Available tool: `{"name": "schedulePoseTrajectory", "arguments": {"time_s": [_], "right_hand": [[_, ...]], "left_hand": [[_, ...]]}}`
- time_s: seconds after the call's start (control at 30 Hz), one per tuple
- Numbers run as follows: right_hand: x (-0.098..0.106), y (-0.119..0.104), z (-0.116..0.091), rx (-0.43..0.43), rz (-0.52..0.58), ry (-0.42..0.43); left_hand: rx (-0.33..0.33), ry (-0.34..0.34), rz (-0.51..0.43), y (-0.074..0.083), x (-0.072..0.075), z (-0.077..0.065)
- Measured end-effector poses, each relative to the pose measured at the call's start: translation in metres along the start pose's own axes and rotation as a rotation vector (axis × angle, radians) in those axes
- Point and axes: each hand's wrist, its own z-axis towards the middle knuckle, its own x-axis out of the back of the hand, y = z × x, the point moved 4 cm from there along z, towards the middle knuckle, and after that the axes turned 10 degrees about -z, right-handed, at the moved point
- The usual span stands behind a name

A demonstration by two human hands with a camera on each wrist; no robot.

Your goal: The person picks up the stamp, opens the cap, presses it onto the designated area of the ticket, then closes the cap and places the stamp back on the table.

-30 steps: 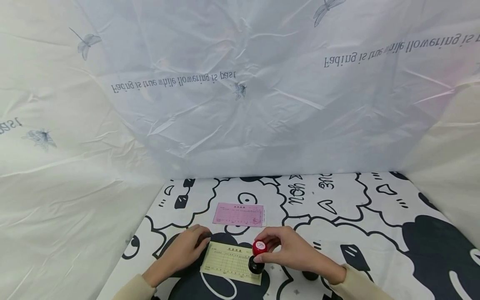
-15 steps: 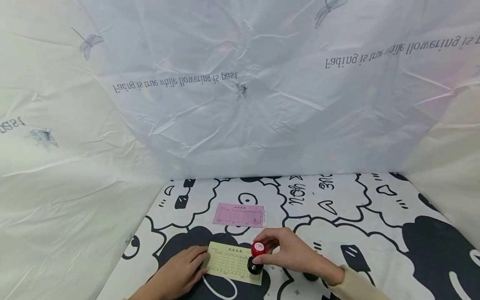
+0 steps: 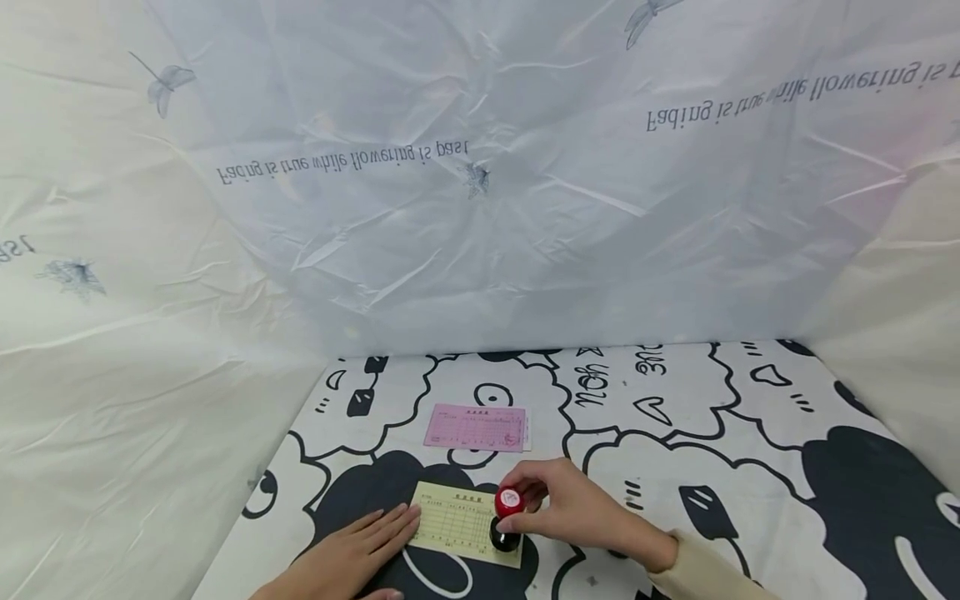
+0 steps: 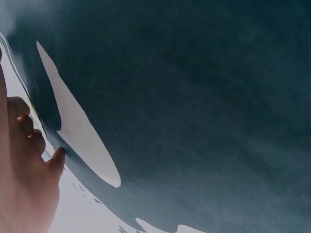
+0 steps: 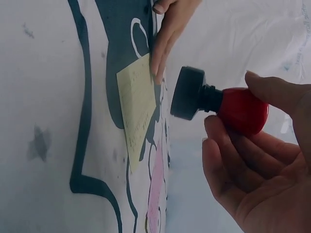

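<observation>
My right hand (image 3: 573, 507) pinches a stamp (image 3: 509, 502) by its red round knob, thumb on one side and fingers on the other. Its black base (image 5: 188, 93) hangs above the right end of a yellow printed slip (image 3: 452, 523), with a gap visible in the right wrist view. On the slip's left edge rest the fingertips of my left hand (image 3: 356, 552), its fingers stretched out nearly straight. In the left wrist view that hand (image 4: 34, 167) sits at the left border, mostly cut off. The stamp hides part of the slip's right side.
Beyond the yellow slip lies a pink printed slip (image 3: 474, 427) with a round mark at its lower right, over a white sheet. A black-and-white cartoon cloth (image 3: 637, 467) covers the table. Pale plastic sheeting (image 3: 480, 250) walls the back and sides.
My left hand has moved toward me and flattened, fingertips now on the yellow slip's left edge. The right hand with the stamp has shifted slightly left.
</observation>
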Motion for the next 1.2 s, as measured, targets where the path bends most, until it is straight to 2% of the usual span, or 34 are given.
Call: {"name": "schedulePoseTrajectory", "arguments": {"time_s": [0.17, 0.33, 0.87, 1.2], "right_hand": [[-0.009, -0.001, -0.001, -0.012, -0.053, 0.001], [-0.017, -0.001, -0.002, -0.009, -0.069, -0.001], [-0.022, 0.004, 0.000, -0.041, -0.069, -0.015], [-0.025, 0.007, 0.000, -0.041, -0.052, -0.023]], "left_hand": [[-0.024, 0.000, 0.051, -0.001, -0.003, -0.003], [-0.026, -0.004, 0.046, -0.001, -0.002, -0.003], [-0.024, 0.006, 0.032, 0.000, -0.002, -0.004], [-0.040, 0.036, 0.077, 0.000, -0.005, -0.005]]}}
